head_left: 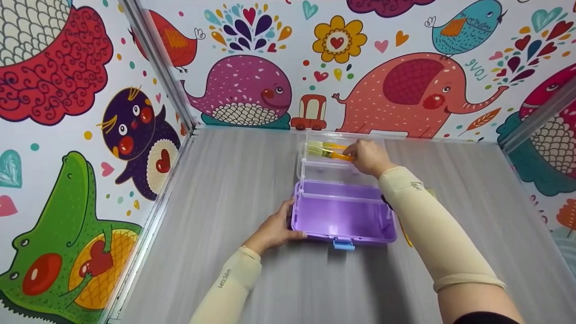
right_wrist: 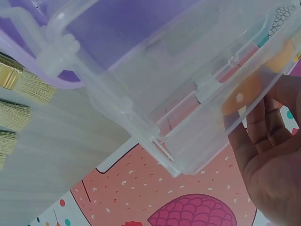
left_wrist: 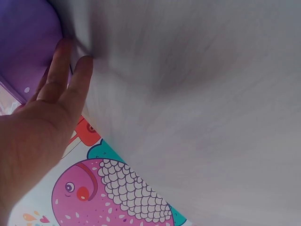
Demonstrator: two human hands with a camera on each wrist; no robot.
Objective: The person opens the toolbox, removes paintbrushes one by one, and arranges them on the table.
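Observation:
An opened purple storage box [head_left: 315, 216] has clear fold-out trays [head_left: 324, 171] raised at its far side. Two paintbrushes [head_left: 317, 148] with pale bristles and orange handles lie in the far clear tray. My right hand [head_left: 370, 158] pinches at the handle ends there; in the right wrist view, fingers of the right hand [right_wrist: 273, 165] are at the tray's rim beside an orange handle [right_wrist: 249, 96]. My left hand [head_left: 272, 230] rests against the box's left front corner, thumb along the front. Straight fingers of that left hand [left_wrist: 44, 110] touch the purple side in the left wrist view.
Several more paintbrushes [right_wrist: 35, 87] lie on the grey table to the right of the box, mostly hidden by my right forearm in the head view. A blue latch [head_left: 344, 244] hangs at the box's front. Patterned walls [head_left: 324, 67] with cartoon animals enclose the table.

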